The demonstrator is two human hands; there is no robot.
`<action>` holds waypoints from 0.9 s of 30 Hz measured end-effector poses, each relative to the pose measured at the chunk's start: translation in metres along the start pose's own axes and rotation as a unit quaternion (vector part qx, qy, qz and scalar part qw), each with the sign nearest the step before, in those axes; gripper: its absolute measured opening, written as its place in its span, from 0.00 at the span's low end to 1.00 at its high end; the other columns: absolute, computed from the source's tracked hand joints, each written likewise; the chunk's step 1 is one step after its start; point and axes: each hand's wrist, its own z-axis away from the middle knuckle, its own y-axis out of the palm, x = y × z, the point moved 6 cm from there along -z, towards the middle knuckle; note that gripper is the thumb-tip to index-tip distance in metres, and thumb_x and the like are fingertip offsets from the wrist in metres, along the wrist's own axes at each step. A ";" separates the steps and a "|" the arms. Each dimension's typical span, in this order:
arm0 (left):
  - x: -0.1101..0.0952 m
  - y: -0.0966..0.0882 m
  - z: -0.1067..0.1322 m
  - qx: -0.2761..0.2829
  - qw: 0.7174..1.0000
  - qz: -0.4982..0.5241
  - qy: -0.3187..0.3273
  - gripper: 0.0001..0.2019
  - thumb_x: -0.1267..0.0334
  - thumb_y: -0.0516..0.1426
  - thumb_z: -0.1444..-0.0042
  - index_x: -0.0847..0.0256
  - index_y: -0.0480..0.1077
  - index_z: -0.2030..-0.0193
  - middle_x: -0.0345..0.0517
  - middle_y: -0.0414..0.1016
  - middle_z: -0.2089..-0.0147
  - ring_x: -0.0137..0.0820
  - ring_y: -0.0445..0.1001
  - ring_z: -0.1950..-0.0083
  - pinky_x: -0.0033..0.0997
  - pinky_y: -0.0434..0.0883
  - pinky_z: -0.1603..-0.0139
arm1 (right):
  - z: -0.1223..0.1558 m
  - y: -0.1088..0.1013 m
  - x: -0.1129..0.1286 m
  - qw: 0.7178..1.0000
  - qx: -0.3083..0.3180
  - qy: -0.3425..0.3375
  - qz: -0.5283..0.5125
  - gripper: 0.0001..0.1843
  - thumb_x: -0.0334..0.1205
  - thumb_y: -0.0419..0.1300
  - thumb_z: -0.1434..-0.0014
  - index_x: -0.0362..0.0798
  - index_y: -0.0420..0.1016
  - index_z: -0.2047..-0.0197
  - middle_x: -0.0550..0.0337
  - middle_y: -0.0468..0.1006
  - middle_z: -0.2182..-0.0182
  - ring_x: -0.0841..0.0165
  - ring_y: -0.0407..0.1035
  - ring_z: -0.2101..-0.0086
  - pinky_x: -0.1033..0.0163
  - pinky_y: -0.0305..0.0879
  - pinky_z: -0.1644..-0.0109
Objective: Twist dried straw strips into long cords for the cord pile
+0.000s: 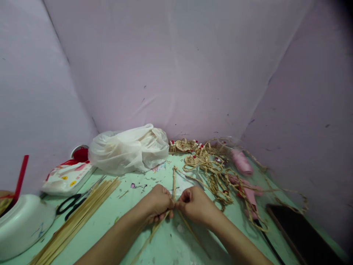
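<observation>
Near the table's front, my left hand (160, 203) is closed in a pinch on a braided straw cord (174, 182). Close beside it, my right hand (194, 204) pinches a loose straw strand (190, 230) at the cord's lower end. The cord runs up from my fingers to a bend, then trails right into a tangle of braided straw cord (216, 176). Another loose straw strand (150, 237) hangs toward me below my left hand. My fingertips hide the spot where the strands meet.
Left are a bundle of flat straw strips (79, 217), black-handled scissors (68, 206), a tissue pack (67, 178) and a white container (24, 224). A white plastic bag (129, 149) lies behind. Right are a pink thread spool (242, 162), a pink corded tool (250, 197) and a phone (302, 233).
</observation>
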 end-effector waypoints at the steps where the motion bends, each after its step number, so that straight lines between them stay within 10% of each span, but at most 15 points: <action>1: 0.000 0.000 0.000 -0.003 1.000 -0.001 0.000 0.09 0.66 0.51 0.62 0.63 0.61 0.88 0.36 0.53 0.94 0.21 0.48 0.93 0.22 0.46 0.90 | 0.001 0.002 0.001 1.000 0.013 0.005 -0.007 0.06 0.34 0.56 0.60 0.43 0.72 0.83 0.62 0.66 0.88 0.75 0.54 0.84 0.68 0.43 0.80; 12: -0.002 -0.006 -0.008 0.043 0.989 0.114 0.078 0.04 0.68 0.53 0.69 0.66 0.67 0.84 0.38 0.60 0.90 0.20 0.51 0.91 0.21 0.43 0.91 | 0.013 0.017 0.016 0.997 0.033 -0.075 -0.007 0.07 0.33 0.55 0.59 0.44 0.73 0.81 0.61 0.68 0.84 0.76 0.54 0.83 0.69 0.44 0.80; 18: -0.003 -0.003 -0.008 0.084 0.978 0.165 0.093 0.03 0.67 0.55 0.68 0.66 0.65 0.84 0.37 0.62 0.89 0.18 0.49 0.92 0.21 0.40 0.91 | 0.001 -0.006 0.003 0.983 0.037 0.024 -0.180 0.04 0.35 0.55 0.58 0.44 0.67 0.80 0.64 0.65 0.86 0.76 0.55 0.84 0.71 0.49 0.82; 23: -0.004 -0.002 -0.007 0.097 0.976 0.168 0.103 0.03 0.68 0.55 0.68 0.66 0.65 0.83 0.37 0.62 0.88 0.18 0.49 0.91 0.21 0.40 0.91 | 0.015 0.014 0.017 0.928 0.156 0.116 -0.316 0.02 0.33 0.51 0.58 0.45 0.62 0.79 0.62 0.68 0.81 0.74 0.62 0.83 0.70 0.56 0.83; 27: -0.006 -0.002 -0.005 0.089 0.980 0.152 0.096 0.03 0.69 0.53 0.68 0.65 0.66 0.82 0.37 0.63 0.88 0.18 0.49 0.91 0.21 0.40 0.90 | 0.010 0.016 0.013 0.944 0.122 0.092 -0.291 0.05 0.30 0.52 0.59 0.44 0.61 0.83 0.67 0.61 0.88 0.80 0.50 0.89 0.71 0.46 0.86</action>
